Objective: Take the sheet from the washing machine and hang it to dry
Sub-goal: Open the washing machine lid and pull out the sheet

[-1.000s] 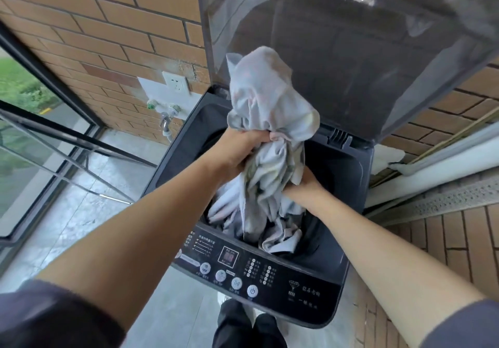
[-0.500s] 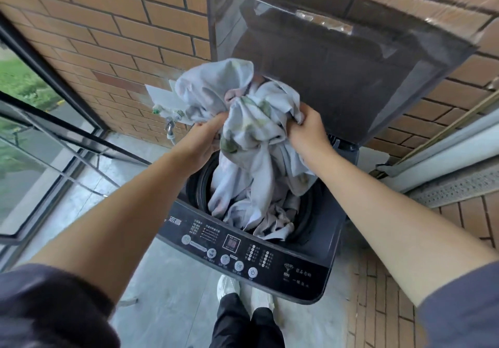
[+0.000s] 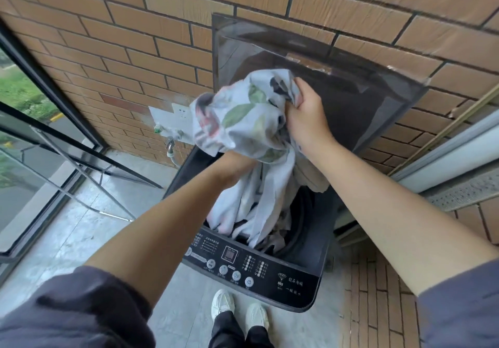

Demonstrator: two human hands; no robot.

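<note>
A crumpled white sheet [image 3: 243, 120] with a leaf print is bunched up above the open drum of the dark top-loading washing machine [image 3: 305, 274]. Its lower folds trail down into the drum. My right hand [image 3: 305, 115] grips the top of the bundle on its right side. My left hand [image 3: 232, 169] reaches under the bundle on the left; its fingers are buried in the cloth and hidden. The machine's dark lid [image 3: 351, 99] stands upright behind the sheet.
A brick wall [image 3: 135, 37] rises behind the machine, with a white socket [image 3: 181, 111] and a tap [image 3: 170, 146] at its left. Glass panels in black frames [image 3: 54, 142] line the left side. My white shoes [image 3: 237, 310] stand on grey floor tiles.
Both hands have lifted the sheet higher out of the drum. My right hand moved from low on the bundle to its top. More leaf print shows now.
</note>
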